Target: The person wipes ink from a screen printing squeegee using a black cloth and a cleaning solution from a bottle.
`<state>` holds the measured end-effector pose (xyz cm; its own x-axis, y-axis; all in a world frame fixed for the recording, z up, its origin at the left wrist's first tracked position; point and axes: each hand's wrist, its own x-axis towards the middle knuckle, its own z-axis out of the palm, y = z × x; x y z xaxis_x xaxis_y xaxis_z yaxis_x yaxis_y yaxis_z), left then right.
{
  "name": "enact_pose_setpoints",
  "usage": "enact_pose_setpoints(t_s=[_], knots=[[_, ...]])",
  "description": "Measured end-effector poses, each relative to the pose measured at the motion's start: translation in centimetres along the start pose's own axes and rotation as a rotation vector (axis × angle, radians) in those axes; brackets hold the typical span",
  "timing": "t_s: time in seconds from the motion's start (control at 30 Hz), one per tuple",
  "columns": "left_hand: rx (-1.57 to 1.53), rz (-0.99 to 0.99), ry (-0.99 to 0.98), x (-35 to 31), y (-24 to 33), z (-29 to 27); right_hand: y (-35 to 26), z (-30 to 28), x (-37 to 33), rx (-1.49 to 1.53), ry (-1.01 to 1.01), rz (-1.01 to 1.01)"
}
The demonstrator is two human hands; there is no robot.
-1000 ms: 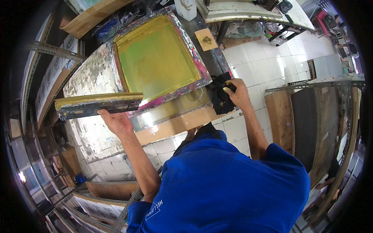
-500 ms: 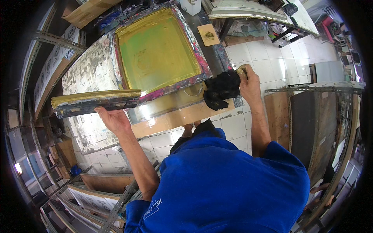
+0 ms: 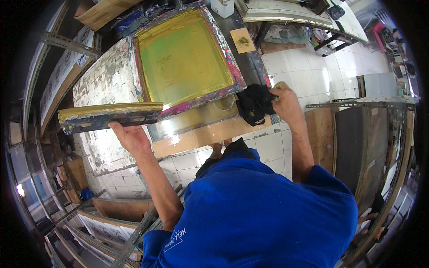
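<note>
My left hand (image 3: 132,138) grips a long squeegee (image 3: 111,117) from below, its upper edge coated in yellow-gold ink. The squeegee hangs over the near left part of the stained work table (image 3: 105,67). Beside it lies a screen-printing frame (image 3: 236,79) with a paint-crusted rim and a green and yellow mesh (image 3: 178,58) smeared with ink. In my right hand (image 3: 288,105) is a crumpled black cloth (image 3: 254,103), pinched at its right end. The cloth is at the table's right edge, near the frame's lower right corner. Whether it rests on the table I cannot tell.
A tan card with a dark smudge (image 3: 242,41) lies right of the frame, below a white container (image 3: 222,8). Brown board (image 3: 196,138) lines the table's near edge. Metal shelving (image 3: 71,44) stands left; upright boards (image 3: 319,136) fill a rack at right. Tiled floor (image 3: 313,73) lies between.
My right hand has shifted slightly down and turned, and the black cloth is more bunched. The squeegee in my left hand has hardly moved.
</note>
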<state>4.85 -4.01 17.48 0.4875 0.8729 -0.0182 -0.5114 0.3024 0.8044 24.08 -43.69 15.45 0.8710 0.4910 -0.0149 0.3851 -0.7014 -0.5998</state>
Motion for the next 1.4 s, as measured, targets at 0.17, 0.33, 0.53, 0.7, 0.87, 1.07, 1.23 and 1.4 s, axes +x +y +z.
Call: enact_pose_setpoints(t_s=[0.17, 0.33, 0.53, 0.7, 0.87, 1.07, 1.23, 1.4], knots=[[-0.032, 0.01, -0.026, 0.3, 0.2, -1.2, -3.0, -3.8, 0.7, 0.075, 0.054, -0.026], [-0.054, 0.019, -0.028, -0.2, 1.0, -1.3, -5.4, -6.2, 0.0, 0.269, 0.068, 0.002], [-0.098, 0.002, -0.026, -0.3, 1.6, -2.6, -3.6, -2.4, 0.9, 0.001, 0.094, -0.207], [-0.126, 0.006, -0.058, -1.2, 2.9, -3.6, -4.1, 2.4, -2.6, -0.357, 0.13, -0.231], [-0.146, 0.008, -0.085, -1.6, 3.9, -5.8, -1.3, 9.2, -5.2, -0.441, 0.169, -0.287], [-0.148, 0.034, -0.091, -2.7, 5.9, -7.3, -2.7, 6.7, -3.6, -0.208, 0.421, -0.353], [-0.177, 0.011, -0.055, -2.8, 6.4, -9.5, -6.1, 1.8, -2.3, 0.079, 0.363, -0.017], [-0.21, -0.004, -0.106, -2.9, 6.9, -11.2, -10.9, -2.0, -1.0, 0.309, 0.709, -0.312]])
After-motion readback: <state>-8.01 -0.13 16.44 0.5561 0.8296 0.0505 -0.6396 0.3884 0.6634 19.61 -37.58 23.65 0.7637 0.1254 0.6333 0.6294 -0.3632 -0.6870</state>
